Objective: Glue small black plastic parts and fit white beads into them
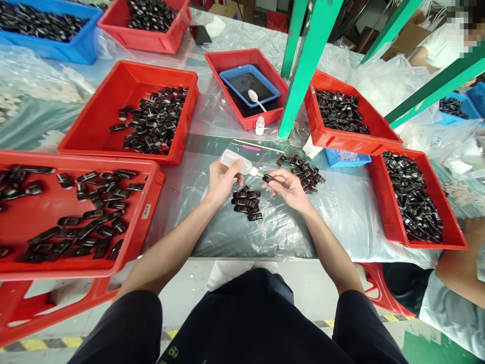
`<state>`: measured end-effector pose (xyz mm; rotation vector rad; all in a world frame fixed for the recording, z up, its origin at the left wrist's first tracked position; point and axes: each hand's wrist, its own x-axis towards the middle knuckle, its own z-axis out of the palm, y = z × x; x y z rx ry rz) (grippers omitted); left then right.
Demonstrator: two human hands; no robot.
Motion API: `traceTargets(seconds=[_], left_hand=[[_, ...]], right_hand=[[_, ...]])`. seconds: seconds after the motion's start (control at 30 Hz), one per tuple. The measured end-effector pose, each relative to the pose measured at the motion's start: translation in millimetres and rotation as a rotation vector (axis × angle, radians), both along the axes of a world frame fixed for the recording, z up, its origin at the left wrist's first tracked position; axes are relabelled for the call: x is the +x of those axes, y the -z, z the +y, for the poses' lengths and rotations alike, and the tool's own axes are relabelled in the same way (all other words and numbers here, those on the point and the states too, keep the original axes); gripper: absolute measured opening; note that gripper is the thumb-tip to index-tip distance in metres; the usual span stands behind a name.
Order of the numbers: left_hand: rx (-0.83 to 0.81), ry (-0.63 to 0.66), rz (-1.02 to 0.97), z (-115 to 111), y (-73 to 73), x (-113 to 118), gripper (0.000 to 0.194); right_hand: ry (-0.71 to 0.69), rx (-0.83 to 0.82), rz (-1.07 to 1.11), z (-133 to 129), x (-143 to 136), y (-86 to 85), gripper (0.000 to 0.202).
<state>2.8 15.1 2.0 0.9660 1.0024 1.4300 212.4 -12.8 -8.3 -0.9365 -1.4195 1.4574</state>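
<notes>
My left hand (223,181) is wrapped round a translucent squeeze bottle (237,163), tilted with its thin tip pointing right. That tip meets or nearly meets a small black part (267,178) pinched in my right hand (287,187). Below the hands, a small group of black parts (247,202) lies on the plastic-covered table (288,232). Another pile of black parts (308,174) sits just right of my right hand. Beyond the bottle are a pink stick (251,148) and a thin pale stick (265,146).
Red trays of black parts stand left (151,202) and right (419,245). Behind, a red tray (250,121) holds a blue tray (237,73) with a white spoon (253,95); a small white bottle (259,126) is near. A green post (299,76) rises behind. A person's arm shows far right.
</notes>
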Motion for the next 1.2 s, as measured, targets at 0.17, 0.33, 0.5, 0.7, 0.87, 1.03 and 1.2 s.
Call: traceTargets(seconds=[0.17, 0.33, 0.5, 0.7, 0.87, 1.03, 1.2], left_hand=[[0.026, 0.001, 0.035, -0.3, 1.0, -0.4, 0.052], [0.032, 0.006, 0.017, -0.5, 1.6, -0.8, 0.056], [0.035, 0.004, 0.034, -0.7, 1.4, -1.4, 0.055], [0.035, 0.002, 0.008, 0.3, 0.4, -0.7, 0.056], [0.026, -0.017, -0.017, 0.0, -1.3, 0.2, 0.054], [0.008, -0.019, -0.064, -0.7, -3.0, 0.9, 0.054], [0.002, 0.001, -0.067, -1.1, -3.8, 1.3, 0.053]], right_hand=[[-0.004, 0.000, 0.012, 0.3, 0.4, 1.1, 0.050], [0.001, 0.000, 0.012, 0.6, 0.6, 2.1, 0.051], [-0.003, -0.005, -0.003, -0.4, 0.4, 1.6, 0.053], [0.028, -0.030, 0.008, -1.4, 0.6, 0.8, 0.056], [0.057, -0.061, 0.015, -1.7, 0.0, -1.1, 0.057], [0.074, -0.013, 0.040, -1.7, 0.3, -2.7, 0.050], [0.180, 0.139, -0.045, -0.4, 0.2, 3.5, 0.049]])
